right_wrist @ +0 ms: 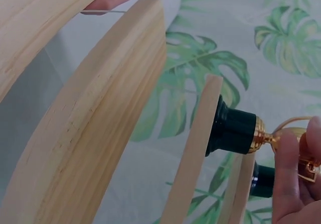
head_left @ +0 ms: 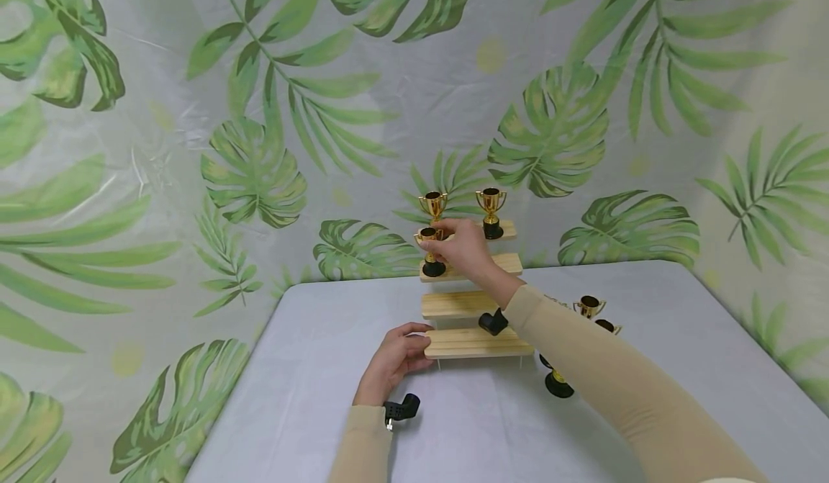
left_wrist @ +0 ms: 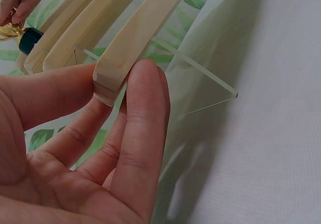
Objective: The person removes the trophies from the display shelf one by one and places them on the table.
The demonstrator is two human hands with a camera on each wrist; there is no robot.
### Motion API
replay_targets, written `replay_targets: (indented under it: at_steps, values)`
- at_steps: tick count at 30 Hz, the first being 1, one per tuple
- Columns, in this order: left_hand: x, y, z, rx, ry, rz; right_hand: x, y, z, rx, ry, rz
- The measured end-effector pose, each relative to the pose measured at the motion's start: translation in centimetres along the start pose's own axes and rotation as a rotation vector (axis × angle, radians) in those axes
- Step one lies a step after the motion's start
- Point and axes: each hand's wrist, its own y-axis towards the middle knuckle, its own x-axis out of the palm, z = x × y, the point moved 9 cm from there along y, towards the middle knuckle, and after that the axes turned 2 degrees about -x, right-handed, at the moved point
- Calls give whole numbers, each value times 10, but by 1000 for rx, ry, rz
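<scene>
Fingers (right_wrist: 287, 158) of your right hand (head_left: 463, 245) are gripping a gold trophy (head_left: 430, 254) by its cup, with the hand lying to its right; its long axis is standing upright, and its dark base is touching the left end of the second board (head_left: 508, 263) from the top; your left hand (head_left: 393, 357), farther from the trophy and well below it, is pinching the left end of the lowest board (head_left: 476, 342); two others are standing on the top board (head_left: 508, 229), the left one partly hiding behind your right hand; your right sleeve (head_left: 615, 389) is covering parts of the spare trophies (head_left: 588, 307) on the table (head_left: 324, 368), leaving their count unclear; the right wrist view is cutting off much of the gripping hand.
</scene>
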Motion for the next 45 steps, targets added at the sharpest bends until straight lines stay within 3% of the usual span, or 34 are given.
replay_targets:
  at_steps: [6, 13, 22, 45]
  values:
    - [0, 0, -3, -10, -1, 11, -5, -5, -8, -71, -140, 59]
    - [2, 1, -3, -7, 3, 4, -19, -8, -16, -98, -147, 138]
    - [2, -1, -1, 0, 8, -7, -33, -12, -33, -81, -134, 133]
    - [1, 1, 1, -8, 4, 6, -69, -32, -59, -178, -181, 140]
